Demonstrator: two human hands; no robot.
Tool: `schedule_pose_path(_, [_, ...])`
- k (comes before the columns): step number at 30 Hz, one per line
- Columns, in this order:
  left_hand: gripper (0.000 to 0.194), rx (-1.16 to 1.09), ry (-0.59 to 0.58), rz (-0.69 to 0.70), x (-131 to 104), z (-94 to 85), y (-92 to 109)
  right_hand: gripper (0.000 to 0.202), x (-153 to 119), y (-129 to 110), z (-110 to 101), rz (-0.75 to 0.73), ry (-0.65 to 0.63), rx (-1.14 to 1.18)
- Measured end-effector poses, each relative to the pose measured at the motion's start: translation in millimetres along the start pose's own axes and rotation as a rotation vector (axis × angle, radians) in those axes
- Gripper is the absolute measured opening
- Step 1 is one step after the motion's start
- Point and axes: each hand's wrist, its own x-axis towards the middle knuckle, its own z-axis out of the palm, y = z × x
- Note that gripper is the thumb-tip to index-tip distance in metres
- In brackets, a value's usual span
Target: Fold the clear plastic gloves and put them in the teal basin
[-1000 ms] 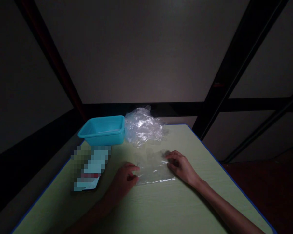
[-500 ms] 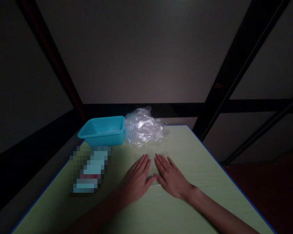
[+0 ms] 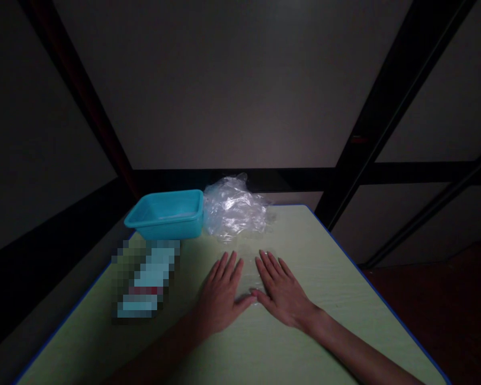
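Note:
My left hand [image 3: 220, 297] lies palm down with its fingers spread, and my right hand [image 3: 280, 291] is flat beside it. Their thumb tips meet or nearly meet. Between and partly beneath them is a thin clear plastic bag or sheet [image 3: 247, 275], spread on the table; the palms hide much of it, so its full outline cannot be made out. Beyond the hands sits a crumpled heap of clear plastic bags [image 3: 236, 208].
A turquoise plastic basket [image 3: 180, 229] stands at the far left, touching or close to the heap. Nearer on the left lies a pixelated, blurred-out object [image 3: 148, 280]. The pale green table [image 3: 316, 347] has a blue edge, with dark-framed panels behind it.
My left hand's fingers have spread and shifted slightly left, widening the gap between the hands. The right fingers have fanned out a little too. The thumbs stay together.

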Motion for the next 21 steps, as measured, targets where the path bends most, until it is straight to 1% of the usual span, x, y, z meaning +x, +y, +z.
schedule_pose_path(3, [0.075,-0.035,-0.016,0.009,0,-7.5,-3,0.07,-2,5,-8,-0.011,-0.023,0.071])
schedule_pose_path(5, [0.07,-0.093,-0.031,0.074,-3,-18.5,-8,0.068,-7,11,-19,-0.106,-0.022,0.15])
schedule_pose_path(6, [0.065,-0.133,-0.035,0.121,-5,-25.1,-11,0.065,-11,14,-27,-0.188,-0.007,0.194])
schedule_pose_path(8, [0.052,-0.222,-0.03,0.231,-12,-38.1,-16,0.051,-19,20,-41,-0.354,0.018,0.221])
schedule_pose_path(9, [0.048,-0.262,-0.032,0.291,-15,-43.7,-18,0.04,-23,21,-47,-0.399,0.021,0.208])
schedule_pose_path(11, [0.045,-0.291,-0.085,0.372,-22,-51.7,-18,0.029,-29,22,-54,-0.47,0.01,0.146])
schedule_pose_path(14, [0.044,-0.236,-0.134,0.424,-29,-55.1,-14,0.027,-33,21,-52,-0.524,0.021,0.036])
schedule_pose_path(18, [0.034,-0.141,-0.09,0.407,-32,-53.9,-12,0.028,-35,22,-44,-0.542,0.096,-0.043])
schedule_pose_path(21, [0.026,-0.114,-0.057,0.396,-32,-55.7,-14,0.026,-36,25,-42,-0.539,0.105,-0.139])
